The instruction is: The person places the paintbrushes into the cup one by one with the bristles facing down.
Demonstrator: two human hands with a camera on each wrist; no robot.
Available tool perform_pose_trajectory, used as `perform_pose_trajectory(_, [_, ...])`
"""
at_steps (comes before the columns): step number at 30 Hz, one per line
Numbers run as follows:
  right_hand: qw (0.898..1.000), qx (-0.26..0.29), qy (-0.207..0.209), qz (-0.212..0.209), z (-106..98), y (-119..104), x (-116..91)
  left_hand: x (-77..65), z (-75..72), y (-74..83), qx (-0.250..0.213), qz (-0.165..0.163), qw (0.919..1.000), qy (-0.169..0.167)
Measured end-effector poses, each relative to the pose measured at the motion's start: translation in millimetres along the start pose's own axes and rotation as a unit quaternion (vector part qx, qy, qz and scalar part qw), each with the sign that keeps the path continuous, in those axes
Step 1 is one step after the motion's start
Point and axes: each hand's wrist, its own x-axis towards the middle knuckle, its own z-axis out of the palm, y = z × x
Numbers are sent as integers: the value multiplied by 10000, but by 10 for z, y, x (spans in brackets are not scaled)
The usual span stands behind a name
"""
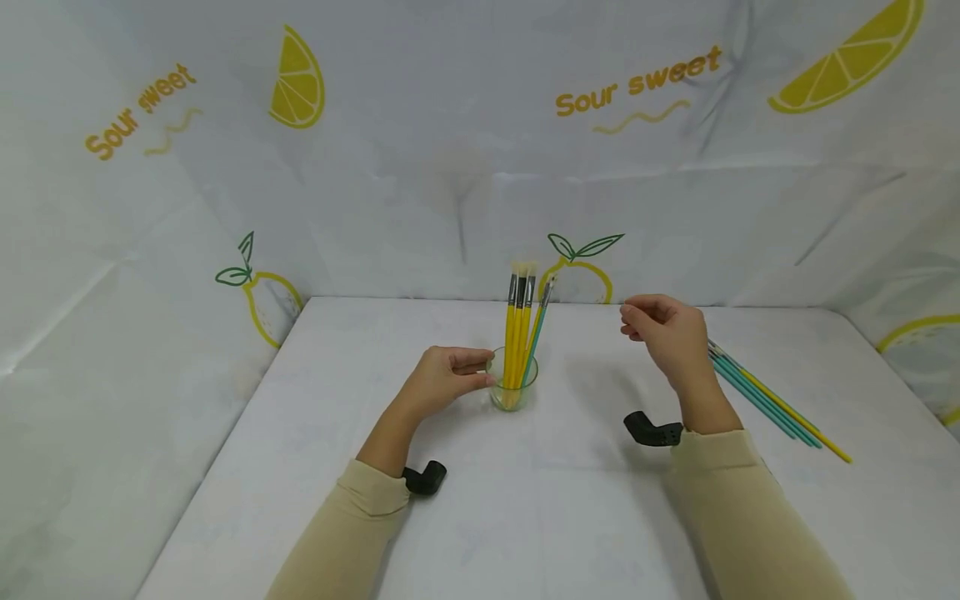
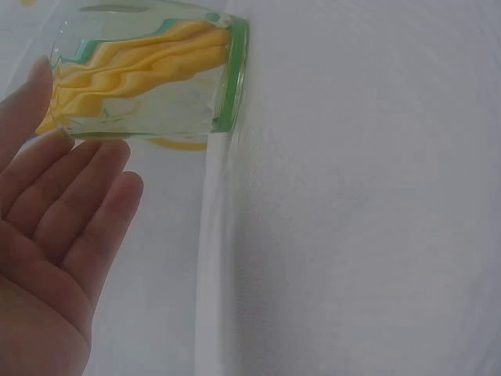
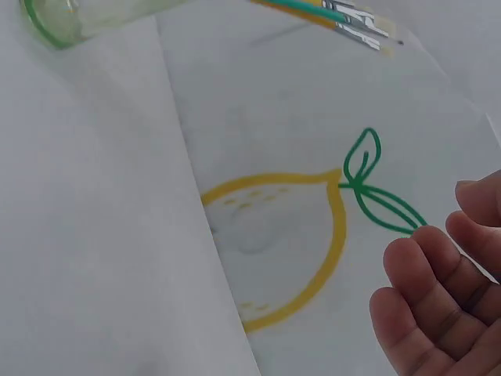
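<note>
We see the left hand [image 1: 448, 379], thumb and fingers pinching the side of a glass [image 1: 510, 400] on the table [image 1: 540, 525]; yellow and teal brushes [image 1: 519, 325] lean inside it. The right hand [image 1: 670, 337] hovers with loosely curled fingers, holding nothing. Beyond its wrist lie loose brushes [image 1: 772, 402]. We read "Sour sweet" 2 times on the lemon-printed cloth [image 1: 390, 225] behind. The 2 wrist views show us the glass's green base clearly; the head view barely does.

White table [image 1: 525, 533], white sheet wall [image 1: 420, 100], yellow lemon slices [image 1: 297, 87], outlined lemons [image 3: 274, 243], green leaves [image 1: 573, 248], orange "Sour sweet" lettering [image 1: 639, 82]
</note>
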Motion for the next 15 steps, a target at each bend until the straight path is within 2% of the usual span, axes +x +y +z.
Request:
perform_pose_trajectory(6, [9973,-724,-30,143,-330,136,45,-5,7,2,12,10,10000,-9])
perform_pose_trajectory(15, [9863,-1585,-297,361,-760,388,78,-3,14,18,-93,-192,9998,48])
